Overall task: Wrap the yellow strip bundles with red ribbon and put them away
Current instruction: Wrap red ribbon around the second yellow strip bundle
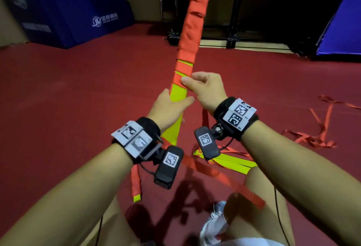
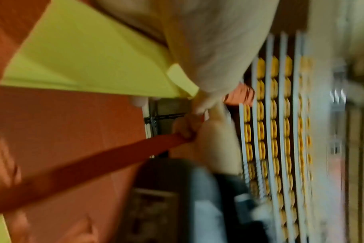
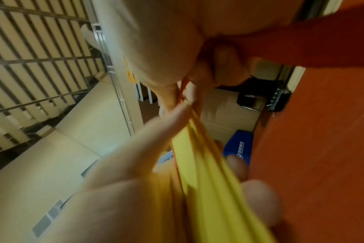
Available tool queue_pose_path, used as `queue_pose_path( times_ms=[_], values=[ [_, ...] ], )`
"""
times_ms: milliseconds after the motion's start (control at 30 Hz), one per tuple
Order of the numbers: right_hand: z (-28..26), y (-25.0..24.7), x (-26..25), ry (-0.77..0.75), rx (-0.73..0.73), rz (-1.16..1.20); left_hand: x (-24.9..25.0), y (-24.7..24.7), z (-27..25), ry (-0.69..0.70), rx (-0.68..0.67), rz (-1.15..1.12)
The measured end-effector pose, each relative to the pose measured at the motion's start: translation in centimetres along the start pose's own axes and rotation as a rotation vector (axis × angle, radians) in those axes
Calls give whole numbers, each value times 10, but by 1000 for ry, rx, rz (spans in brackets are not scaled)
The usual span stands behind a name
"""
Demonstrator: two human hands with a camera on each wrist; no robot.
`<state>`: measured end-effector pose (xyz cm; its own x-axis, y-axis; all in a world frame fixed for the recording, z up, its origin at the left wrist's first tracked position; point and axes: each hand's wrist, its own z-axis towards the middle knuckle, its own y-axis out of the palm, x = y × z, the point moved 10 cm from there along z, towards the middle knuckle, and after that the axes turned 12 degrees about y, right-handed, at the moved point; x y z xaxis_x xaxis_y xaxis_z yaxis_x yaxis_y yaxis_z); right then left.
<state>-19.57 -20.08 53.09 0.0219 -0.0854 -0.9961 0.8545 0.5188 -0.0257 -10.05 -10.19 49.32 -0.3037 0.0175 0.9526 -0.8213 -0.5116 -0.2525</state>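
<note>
Now the bundle (image 1: 176, 97) of yellow strips is held tilted in the air before the person, its top leaning away and running out of the head view. Ribbon (image 1: 192, 23) covers its upper length in close red turns. The lowest turns leave slivers of yellow between them, and below them the strips are bare. The left grip (image 1: 169, 107) is curled round that bare part, thumb across the front. Just above it the right grip (image 1: 205, 87) is closed, thumb and forefinger pinching the ribbon against the bundle's edge at the last turn. In the left wrist view a free length of ribbon runs straight into the right grip's curled fingers (image 2: 185, 131). On the floor (image 1: 78, 89) lie a wrapped bundle (image 1: 136, 179) with a yellow tip, loose strips (image 1: 232, 163) by the right leg, and tangled ribbons (image 1: 320, 128) well off to the right. A blue mat (image 1: 82, 17) stands at far left.
</note>
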Motion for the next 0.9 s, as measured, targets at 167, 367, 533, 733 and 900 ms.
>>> queue_pose_path(
  times_ms=[167, 367, 533, 733, 900],
  values=[
    [-8, -4, -29, -113, -50, -128, 13, -16, 3, 135, 133, 119],
    [-11, -2, -19, 32, -212, -84, 22, -7, -6, 96, 116, -260],
    [-17, 6, -13, 126, -345, 119, 39, 36, -20, 19, -288, -571],
    [-23, 17, 0, 189, -557, 110, 30, 50, -38, -70, -499, -577],
    [-10, -2, 3, 141, -338, 67, 13, 43, -34, -223, -460, -374]
  ],
)
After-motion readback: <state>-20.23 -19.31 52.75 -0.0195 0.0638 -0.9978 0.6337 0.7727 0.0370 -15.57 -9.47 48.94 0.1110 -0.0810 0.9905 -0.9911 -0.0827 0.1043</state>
